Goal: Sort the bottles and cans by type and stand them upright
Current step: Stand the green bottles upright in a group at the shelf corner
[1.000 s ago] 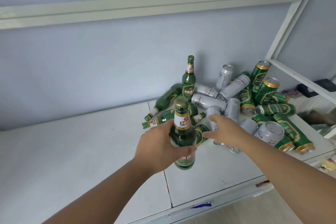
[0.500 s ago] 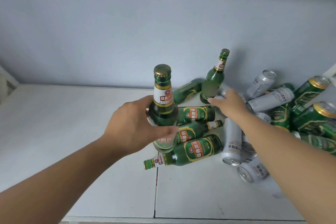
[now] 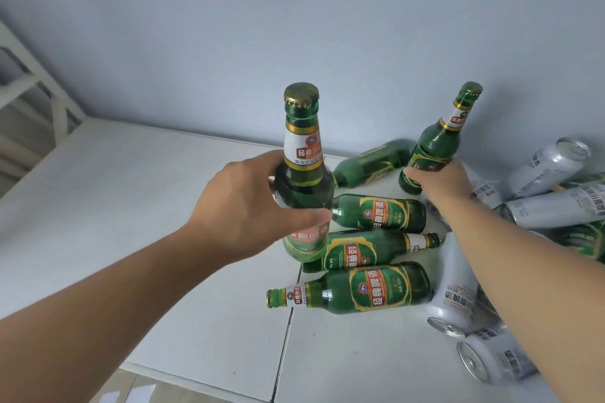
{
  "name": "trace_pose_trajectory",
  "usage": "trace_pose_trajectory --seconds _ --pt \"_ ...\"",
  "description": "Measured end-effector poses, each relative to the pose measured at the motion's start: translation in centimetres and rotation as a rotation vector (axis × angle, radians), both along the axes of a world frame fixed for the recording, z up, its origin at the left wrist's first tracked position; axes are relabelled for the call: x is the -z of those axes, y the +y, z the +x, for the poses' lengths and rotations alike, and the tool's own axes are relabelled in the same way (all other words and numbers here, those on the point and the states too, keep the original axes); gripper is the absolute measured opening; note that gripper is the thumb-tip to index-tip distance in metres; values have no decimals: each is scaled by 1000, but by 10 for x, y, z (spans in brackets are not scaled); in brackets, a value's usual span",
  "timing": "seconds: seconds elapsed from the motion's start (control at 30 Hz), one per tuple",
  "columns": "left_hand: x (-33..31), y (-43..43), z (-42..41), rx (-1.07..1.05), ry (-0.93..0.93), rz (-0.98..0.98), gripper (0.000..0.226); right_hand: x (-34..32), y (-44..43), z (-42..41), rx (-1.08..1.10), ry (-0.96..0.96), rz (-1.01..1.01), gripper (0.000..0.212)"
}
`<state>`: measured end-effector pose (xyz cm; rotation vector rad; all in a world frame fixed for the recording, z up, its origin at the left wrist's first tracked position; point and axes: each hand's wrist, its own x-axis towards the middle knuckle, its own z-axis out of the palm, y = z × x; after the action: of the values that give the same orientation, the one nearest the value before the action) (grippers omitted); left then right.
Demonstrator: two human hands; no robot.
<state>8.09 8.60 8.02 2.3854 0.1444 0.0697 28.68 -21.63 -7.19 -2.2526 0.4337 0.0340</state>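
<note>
My left hand grips a green glass beer bottle, held upright above the white table. My right hand is wrapped around the lower body of a second green bottle, which leans slightly by the wall. Between my arms several green bottles lie flat: one near the front, one behind it, another, and one by the wall. Silver cans and green cans lie piled at the right.
The table's left half is bare white surface up to the grey wall. A seam runs between two tabletop panels. More silver cans lie under my right forearm near the front edge. A white frame stands at far left.
My left hand has lifted its bottle up and to the left. My right hand has reached past the cans and closed on the standing bottle by the wall. The view has swung left.
</note>
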Motion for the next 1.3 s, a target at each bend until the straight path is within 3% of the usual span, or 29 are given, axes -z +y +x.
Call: trace_pose_trajectory --seconds 0.3,1.3 --pt "-6 6 14 -73 -8 -1 56 7 2 1 39 -108 -12 63" --pt "-86 59 17 -142 -276 -98 50 -84 44 -45 -231 -326 -62 57"
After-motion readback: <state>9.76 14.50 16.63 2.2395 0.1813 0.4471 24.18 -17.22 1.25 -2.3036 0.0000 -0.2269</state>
